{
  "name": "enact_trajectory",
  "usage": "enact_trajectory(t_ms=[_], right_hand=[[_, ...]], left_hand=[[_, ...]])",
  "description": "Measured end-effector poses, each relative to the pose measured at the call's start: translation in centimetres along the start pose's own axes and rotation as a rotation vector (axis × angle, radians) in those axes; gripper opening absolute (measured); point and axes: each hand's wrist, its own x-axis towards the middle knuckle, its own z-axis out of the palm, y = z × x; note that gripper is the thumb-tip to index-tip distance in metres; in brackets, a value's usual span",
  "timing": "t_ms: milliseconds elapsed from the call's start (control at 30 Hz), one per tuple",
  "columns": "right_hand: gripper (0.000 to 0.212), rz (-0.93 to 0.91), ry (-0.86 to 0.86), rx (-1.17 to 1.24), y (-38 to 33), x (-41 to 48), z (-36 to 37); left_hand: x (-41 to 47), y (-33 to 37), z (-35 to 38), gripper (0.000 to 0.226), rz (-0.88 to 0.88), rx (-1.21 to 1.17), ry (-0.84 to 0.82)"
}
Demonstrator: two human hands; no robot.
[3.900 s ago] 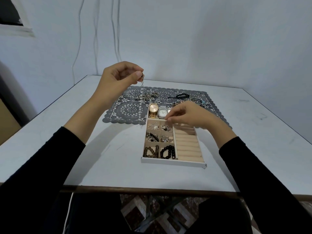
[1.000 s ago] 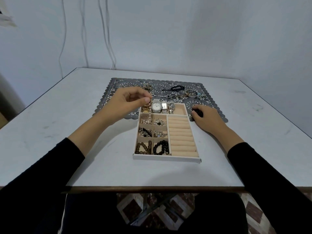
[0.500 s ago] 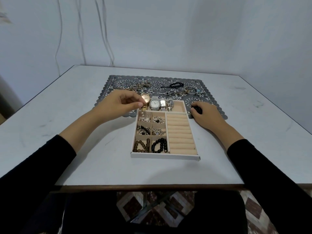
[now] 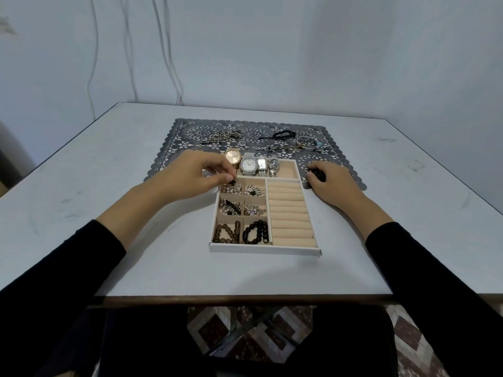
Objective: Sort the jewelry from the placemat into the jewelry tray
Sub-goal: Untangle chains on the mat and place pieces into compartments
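Left hand point(image 4: 196, 175) pinches a small dark piece point(image 4: 232, 182) over the far-left compartment of the jewelry tray point(image 4: 264, 247), right hand point(image 4: 332, 183) curls round a dark item point(image 4: 317, 174) on the placemat point(image 4: 336, 159); piece judged light, snag-prone, best held by its body.

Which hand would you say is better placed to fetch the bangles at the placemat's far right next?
Probably the right hand: it rests on the placemat just short of the bangles, though gripping a dark item. The left hand pinches a piece over the tray.
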Motion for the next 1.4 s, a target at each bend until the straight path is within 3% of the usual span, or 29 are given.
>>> enact_trajectory(t_ms=[667, 833, 1100, 1400], right_hand=[[0.027, -0.016, 0.007, 0.010, -0.1, 0.0, -0.1], [0.027, -0.014, -0.024, -0.014, -0.1, 0.4, -0.6], [0.029, -0.015, 0.082, 0.040, 0.3, 3.0, -1.1], [0.036, 0.016, 0.132, 0.014, 0.8, 8.6, 0.4]], left_hand=[[0.9, -0.7, 0.1, 0.012, 0.116, 0.162, -0.006], [1.6, -1.1, -0.6, 0.016, 0.038, 0.025, 0.083], [4.6, -3.4, -0.9, 0.022, -0.068, 0.032, 0.234], [9.5, -7.7, 0.9, 0.039, -0.154, 0.227, 0.085]])
